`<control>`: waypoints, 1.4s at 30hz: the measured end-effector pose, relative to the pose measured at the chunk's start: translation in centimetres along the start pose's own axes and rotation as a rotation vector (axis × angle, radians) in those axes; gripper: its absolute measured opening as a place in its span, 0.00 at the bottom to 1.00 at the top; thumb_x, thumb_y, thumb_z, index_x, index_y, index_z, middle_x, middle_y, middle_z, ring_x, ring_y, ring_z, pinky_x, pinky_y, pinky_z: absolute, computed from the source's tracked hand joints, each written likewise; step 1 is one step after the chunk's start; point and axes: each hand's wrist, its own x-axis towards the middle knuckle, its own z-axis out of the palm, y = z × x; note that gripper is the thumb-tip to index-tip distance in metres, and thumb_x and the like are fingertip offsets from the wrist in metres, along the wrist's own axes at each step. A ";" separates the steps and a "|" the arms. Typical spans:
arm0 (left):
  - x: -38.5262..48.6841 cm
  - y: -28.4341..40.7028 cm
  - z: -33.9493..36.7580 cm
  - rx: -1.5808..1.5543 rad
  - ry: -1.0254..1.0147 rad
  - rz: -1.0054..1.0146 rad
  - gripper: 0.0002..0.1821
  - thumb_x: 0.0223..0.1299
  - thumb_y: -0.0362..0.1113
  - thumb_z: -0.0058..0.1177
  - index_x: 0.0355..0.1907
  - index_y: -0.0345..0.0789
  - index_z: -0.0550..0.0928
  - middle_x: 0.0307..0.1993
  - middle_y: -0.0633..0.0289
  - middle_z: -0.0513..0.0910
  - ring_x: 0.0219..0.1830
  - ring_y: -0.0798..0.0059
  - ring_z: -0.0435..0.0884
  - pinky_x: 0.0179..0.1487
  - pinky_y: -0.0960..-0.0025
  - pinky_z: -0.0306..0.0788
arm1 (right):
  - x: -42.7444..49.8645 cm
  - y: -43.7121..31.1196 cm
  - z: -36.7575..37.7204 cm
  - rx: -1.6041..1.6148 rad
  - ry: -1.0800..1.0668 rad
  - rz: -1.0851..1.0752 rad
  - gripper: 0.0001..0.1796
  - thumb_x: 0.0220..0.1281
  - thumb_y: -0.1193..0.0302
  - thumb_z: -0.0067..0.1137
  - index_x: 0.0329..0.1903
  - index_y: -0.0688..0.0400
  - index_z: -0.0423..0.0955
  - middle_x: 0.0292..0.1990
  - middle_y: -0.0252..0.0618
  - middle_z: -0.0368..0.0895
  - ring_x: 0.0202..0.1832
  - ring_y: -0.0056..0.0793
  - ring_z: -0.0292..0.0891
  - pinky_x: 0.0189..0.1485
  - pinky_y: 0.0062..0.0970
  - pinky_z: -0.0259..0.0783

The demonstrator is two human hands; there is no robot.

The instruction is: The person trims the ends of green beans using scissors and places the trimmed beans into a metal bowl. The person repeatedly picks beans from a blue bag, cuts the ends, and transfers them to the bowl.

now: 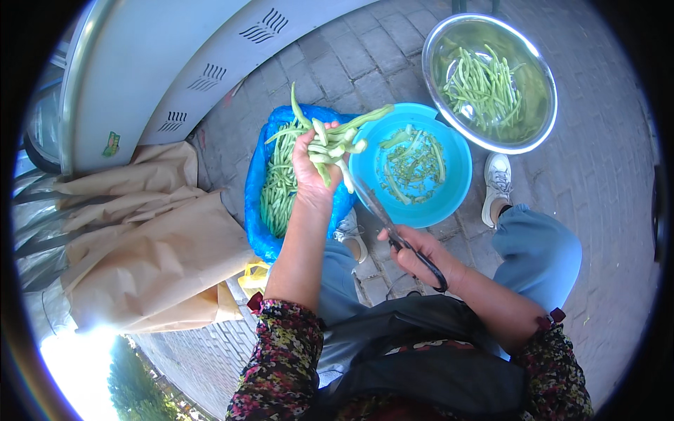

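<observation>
A bunch of long green beans (337,138) is gripped in my left hand (310,171), its ends jutting toward the right. My right hand (421,251) holds a pair of scissors with black handles (371,202); the blades reach up to the lower edge of the bunch. Below them stands a light blue plastic basin (461,179), with bean trimmings and a few longer pieces (413,163) on its bottom. Left of it, partly hidden by my left forearm, a container lined with a blue plastic bag (255,202) holds many green beans (279,194).
A stainless steel bowl (542,123) with green beans (484,89) stands at the upper right, against the basin. Brown wrapping paper (163,263) and a yellow plastic bag (254,278) lie at left. A white vented cabinet (210,68) borders the grey paving (342,58).
</observation>
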 end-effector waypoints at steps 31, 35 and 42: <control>-0.3 -0.8 2.8 0.292 -0.221 -0.187 0.15 0.50 0.33 0.52 0.43 0.38 0.73 0.33 0.57 0.77 0.41 0.57 0.76 0.52 0.49 0.71 | -0.2 -1.1 -2.5 -0.415 -0.087 -0.071 0.25 0.58 0.72 0.62 0.58 0.60 0.69 0.28 0.29 0.68 0.29 0.15 0.61 0.35 0.19 0.63; -0.5 -0.1 2.6 0.286 -0.228 -0.158 0.14 0.50 0.33 0.52 0.42 0.38 0.74 0.33 0.56 0.77 0.41 0.57 0.76 0.53 0.49 0.71 | -0.8 -2.8 -3.0 -0.377 -0.271 0.162 0.23 0.60 0.70 0.62 0.57 0.59 0.70 0.27 0.29 0.68 0.30 0.15 0.62 0.35 0.20 0.64; -1.7 2.3 2.8 0.240 -0.215 -0.016 0.13 0.50 0.31 0.51 0.41 0.37 0.73 0.34 0.56 0.77 0.40 0.55 0.78 0.53 0.48 0.71 | -2.2 -3.5 -2.8 -0.398 -0.310 0.185 0.21 0.62 0.74 0.57 0.58 0.55 0.70 0.28 0.24 0.67 0.31 0.13 0.61 0.36 0.16 0.62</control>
